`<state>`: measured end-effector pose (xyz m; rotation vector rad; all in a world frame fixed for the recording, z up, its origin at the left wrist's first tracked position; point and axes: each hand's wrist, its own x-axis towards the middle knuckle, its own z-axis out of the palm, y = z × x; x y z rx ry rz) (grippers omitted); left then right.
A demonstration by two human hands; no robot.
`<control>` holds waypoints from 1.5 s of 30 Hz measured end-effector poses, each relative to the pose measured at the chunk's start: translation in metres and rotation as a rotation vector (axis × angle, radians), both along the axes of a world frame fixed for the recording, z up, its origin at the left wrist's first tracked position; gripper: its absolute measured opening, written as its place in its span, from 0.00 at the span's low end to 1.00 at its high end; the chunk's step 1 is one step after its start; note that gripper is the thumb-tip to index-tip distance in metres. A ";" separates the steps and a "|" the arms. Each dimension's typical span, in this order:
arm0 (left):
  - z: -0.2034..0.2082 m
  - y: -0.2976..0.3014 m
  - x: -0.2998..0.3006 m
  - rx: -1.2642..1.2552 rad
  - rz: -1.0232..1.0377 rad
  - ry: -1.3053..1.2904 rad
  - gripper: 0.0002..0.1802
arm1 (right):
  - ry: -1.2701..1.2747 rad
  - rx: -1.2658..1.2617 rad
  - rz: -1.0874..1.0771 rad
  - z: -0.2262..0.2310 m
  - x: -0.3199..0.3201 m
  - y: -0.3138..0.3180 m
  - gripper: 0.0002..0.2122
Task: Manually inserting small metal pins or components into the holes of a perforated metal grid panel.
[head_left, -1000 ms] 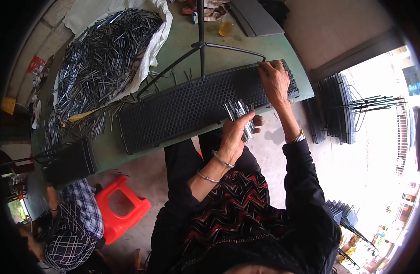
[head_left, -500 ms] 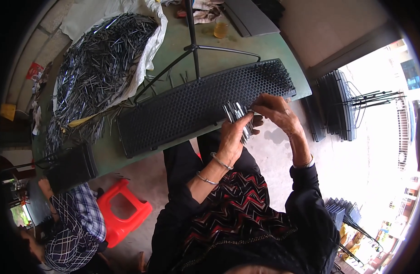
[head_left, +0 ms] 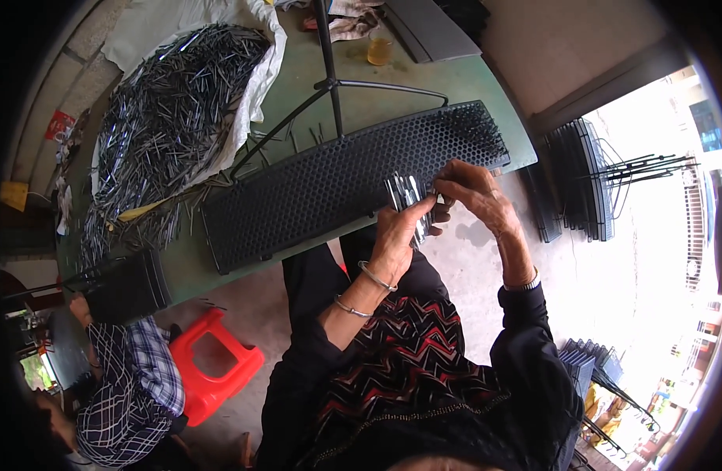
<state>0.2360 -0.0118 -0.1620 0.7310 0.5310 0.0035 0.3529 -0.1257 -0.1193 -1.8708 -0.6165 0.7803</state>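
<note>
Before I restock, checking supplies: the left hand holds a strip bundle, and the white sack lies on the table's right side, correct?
No: the head view shows the white sack on the left of the table. The left hand holds the bundle.

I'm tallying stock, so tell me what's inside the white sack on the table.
The white sack holds a loose heap of thin dark strips, some glinting. Only the top layer shows; it covers whatever lies deeper and the sack's bottom.
</note>
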 end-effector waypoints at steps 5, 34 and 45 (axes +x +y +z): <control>0.001 -0.002 0.000 0.010 0.055 0.005 0.10 | 0.014 0.011 0.001 -0.001 -0.001 -0.002 0.07; -0.015 0.026 0.007 -0.274 -0.011 -0.024 0.10 | -1.301 0.108 0.151 -0.018 -0.049 -0.004 0.17; -0.003 0.020 0.003 -0.107 0.063 0.011 0.09 | -0.296 0.242 -0.331 -0.021 -0.052 -0.004 0.08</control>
